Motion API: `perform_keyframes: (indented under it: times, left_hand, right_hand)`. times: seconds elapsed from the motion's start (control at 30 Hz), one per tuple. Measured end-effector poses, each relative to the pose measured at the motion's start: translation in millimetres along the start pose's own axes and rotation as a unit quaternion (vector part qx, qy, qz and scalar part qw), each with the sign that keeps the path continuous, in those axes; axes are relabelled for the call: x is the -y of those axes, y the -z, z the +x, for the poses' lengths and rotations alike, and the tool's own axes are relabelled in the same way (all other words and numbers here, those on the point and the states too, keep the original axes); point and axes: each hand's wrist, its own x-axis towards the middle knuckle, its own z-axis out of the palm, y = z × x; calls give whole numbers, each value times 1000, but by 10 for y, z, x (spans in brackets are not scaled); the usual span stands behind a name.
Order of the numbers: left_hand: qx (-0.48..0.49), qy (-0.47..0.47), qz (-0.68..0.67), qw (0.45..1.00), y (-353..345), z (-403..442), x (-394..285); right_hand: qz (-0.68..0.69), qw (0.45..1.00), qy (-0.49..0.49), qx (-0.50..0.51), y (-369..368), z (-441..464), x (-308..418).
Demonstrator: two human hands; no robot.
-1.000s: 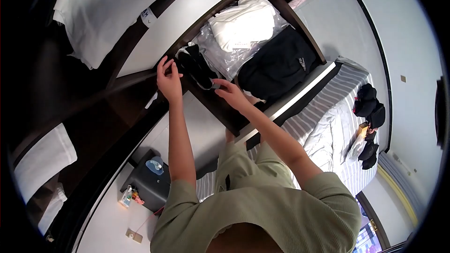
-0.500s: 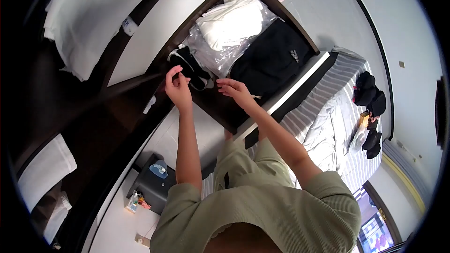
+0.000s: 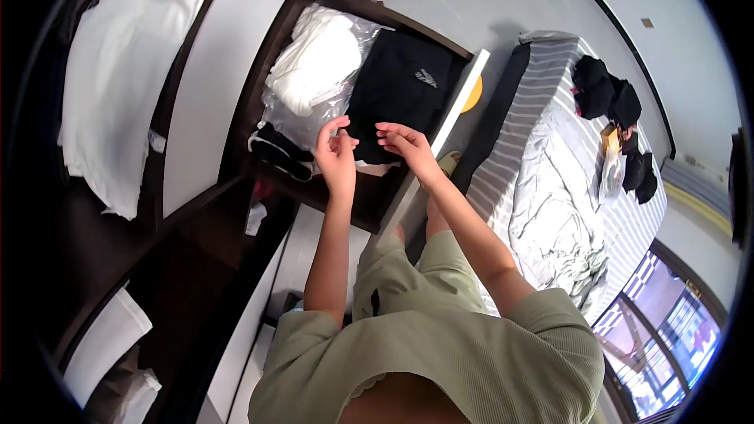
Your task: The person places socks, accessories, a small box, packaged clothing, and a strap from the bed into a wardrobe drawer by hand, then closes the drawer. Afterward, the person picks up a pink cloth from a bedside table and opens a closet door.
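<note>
My left hand [image 3: 336,159] hovers over the open drawer [image 3: 357,208], its fingers loosely curved and apart, with nothing in them. To its right my right hand [image 3: 408,149] is also open, fingers bent toward the left one. Beneath and beyond both hands lies a folded black garment [image 3: 400,71] with a small white logo. Beside it, white clothing [image 3: 314,63] sits in or on a clear plastic bag [image 3: 297,122]. A black item with white edging [image 3: 279,153] rests in the drawer's near left corner. Neither hand visibly touches the clothes.
A white cloth [image 3: 118,94] hangs in the dark wardrobe at left. The drawer's white front [image 3: 467,94] faces the bed [image 3: 542,102], which has striped bedding, a crumpled quilt [image 3: 550,220] and several black items [image 3: 605,86]. A yellow round object [image 3: 471,96] is on the floor.
The view has swung, so the drawer appears further left and lower. My hands now sit nearer the black garment, having been closer to the black item with white edging. Both stay open.
</note>
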Motion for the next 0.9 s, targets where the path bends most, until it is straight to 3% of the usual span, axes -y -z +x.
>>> perform_keyframes:
  times: [0.27, 0.57, 0.9]
  left_hand:
    - [101, -11, 31, 994, -682, -158, -128]
    - [152, -16, 52, 987, -1413, -342, -144]
    - [230, 13, 88, 969, -2820, -713, -268]
  right_hand:
    - [50, 994, 46, -87, 529, -262, 266]
    - [94, 985, 65, -133, 1288, -515, 442]
    - [139, 963, 99, -209, 2552, -987, 969]
